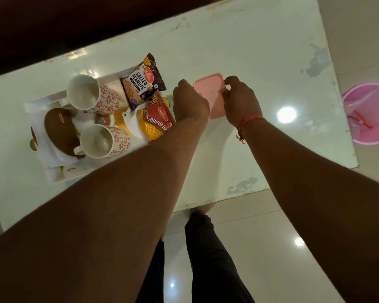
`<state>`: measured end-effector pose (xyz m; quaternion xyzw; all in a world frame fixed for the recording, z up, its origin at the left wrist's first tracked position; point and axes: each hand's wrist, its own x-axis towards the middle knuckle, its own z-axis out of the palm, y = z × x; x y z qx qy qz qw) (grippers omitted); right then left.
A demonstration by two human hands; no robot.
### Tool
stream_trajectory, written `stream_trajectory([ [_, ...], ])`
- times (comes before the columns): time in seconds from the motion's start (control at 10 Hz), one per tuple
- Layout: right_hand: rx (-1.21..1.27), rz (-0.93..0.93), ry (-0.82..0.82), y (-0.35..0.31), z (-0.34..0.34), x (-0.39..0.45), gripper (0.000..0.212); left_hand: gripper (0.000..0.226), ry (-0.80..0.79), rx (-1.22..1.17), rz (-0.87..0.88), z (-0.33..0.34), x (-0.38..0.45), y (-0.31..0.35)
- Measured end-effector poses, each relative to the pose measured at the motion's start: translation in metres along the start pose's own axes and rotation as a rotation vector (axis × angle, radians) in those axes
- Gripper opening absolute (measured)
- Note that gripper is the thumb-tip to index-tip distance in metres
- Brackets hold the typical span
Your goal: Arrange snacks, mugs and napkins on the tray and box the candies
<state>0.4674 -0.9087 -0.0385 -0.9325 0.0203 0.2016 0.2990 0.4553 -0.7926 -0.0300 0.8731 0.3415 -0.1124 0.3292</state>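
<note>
A pale, glossy table [239, 51] fills most of the view, its surface worn and chipped in spots along the edges. On its left part sits a white tray [53, 171], crowded with things. Two white mugs with a red flower pattern stand on it: the far mug [90, 92] toward the tray's far side and the near mug [101, 141] closer to the person, both showing bare insides. Left of the mugs lies a brown oval packet [59, 130] on a stack of white napkins [50, 154]. At the tray's right end a dark packet of salted peanuts [142, 82] lies far, and a red and yellow snack packet [155, 119] lies just near of it, overlapping its lower corner. A small white jug [130, 123] stands between the near mug and the red packet.

Just right of the tray, on the bare table, sits a pink box [208, 86] with its lid on. The left hand [189, 101] rests against the box's left side, fingers curled down over it; the grip itself is hidden from view. The right hand [239, 99] is at the box's right edge, its thumb and fingers curled narrow and pinching the lid's rim. A red thread [248, 121] circles the right wrist.

Off the table at the far right, a pink bucket [368, 114] stands on the tiled floor [271, 248].
</note>
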Motion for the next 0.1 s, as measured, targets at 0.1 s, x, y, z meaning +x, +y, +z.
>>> stream_trajectory([
  [0.1,0.021,0.029,0.052,-0.005,-0.0054,-0.0059,0.039,0.038,0.014,0.024,0.053,-0.0163,0.0,-0.0001],
])
